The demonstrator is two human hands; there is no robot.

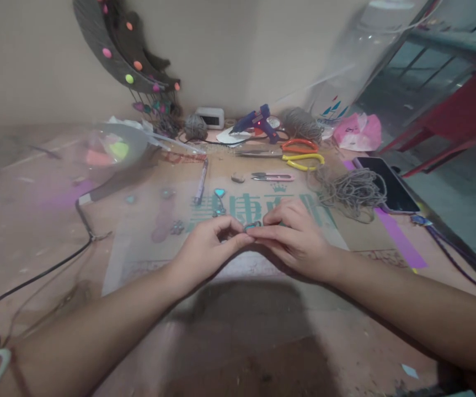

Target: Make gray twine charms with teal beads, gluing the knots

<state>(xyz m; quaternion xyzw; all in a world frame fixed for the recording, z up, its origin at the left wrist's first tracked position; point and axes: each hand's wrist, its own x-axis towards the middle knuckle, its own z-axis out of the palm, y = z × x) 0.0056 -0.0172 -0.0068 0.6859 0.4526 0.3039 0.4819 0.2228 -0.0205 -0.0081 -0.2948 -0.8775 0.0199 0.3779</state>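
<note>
My left hand point(213, 245) and my right hand point(295, 237) meet over the printed sheet point(138, 248). Between their fingertips is a small teal piece with a grey cord-like edge point(253, 225), partly covered by the fingers. Both hands are closed in a pinch on it. Just beyond lie a teal heart with a grey edge point(219, 193) and another small teal-and-grey piece point(219, 209). Left of my left hand rests a small grey flower-shaped piece point(177, 227). A loose heap of grey yarn point(351, 190) sits beyond my right hand.
Farther back are pink thread snips point(273, 177), scissors with red and yellow handles point(299, 154), a pen point(201, 182) and a blue glue gun point(258, 122). A phone point(386, 184) lies right. A black cable point(35, 275) runs along the left.
</note>
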